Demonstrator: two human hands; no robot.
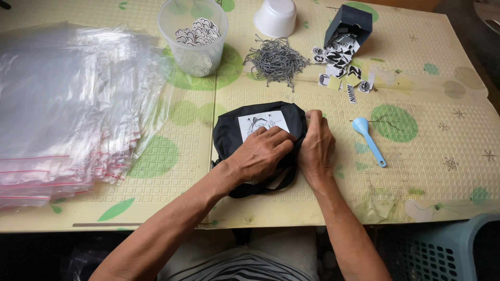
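Pressing down, my left hand (260,153) lies flat on the soft black fabric pouch with a white printed label (260,125) at table centre — my right hand (316,145) pinches its three o'clock edge. It looks light and floppy, best gripped by its seam.

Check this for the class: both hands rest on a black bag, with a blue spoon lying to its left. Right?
Not quite. In the head view both hands, left hand and right hand, rest on the black bag, but the blue spoon lies to its right.

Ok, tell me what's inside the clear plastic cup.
The clear plastic cup holds small black-and-white round tags heaped near its top; whatever lies beneath that heap is hidden.
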